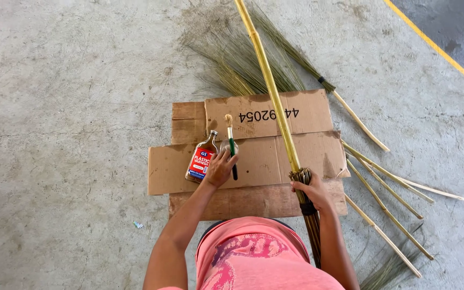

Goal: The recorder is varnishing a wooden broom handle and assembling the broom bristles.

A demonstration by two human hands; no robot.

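The flattened cardboard (253, 161) on the concrete floor (71, 107) is the landmark here. Across its right half lies a long bamboo broom handle (275, 102), running from beyond the cardboard's far edge down to its near edge. There the right hand (311, 189) is closed around the bound collar where handle meets bristles, grip clamped on the broom. The left hand (220, 169) rests on the cardboard's left-centre, fingers spread over the lower end of a green-handled paintbrush (232, 145); whether the grip actually closes on the brush I cannot tell. A small flat bottle of brown liquid with a red label (202, 158) lies just left of that hand, touching or nearly touching it.

The handle looks stiff, light and smooth, probably a little slippery; the wrapped collar seems the surest place to hold, as it is rougher and near the balance of the bristle end. The paintbrush is light and rigid, best taken at mid-handle. The bottle looks like glass, so fragile, and could roll.

Beyond the cardboard's far edge lie loose grass bristles (237, 64); off its right edge, several spare thin sticks (388, 188) crowd the floor. Left of the cardboard the concrete offers open room.
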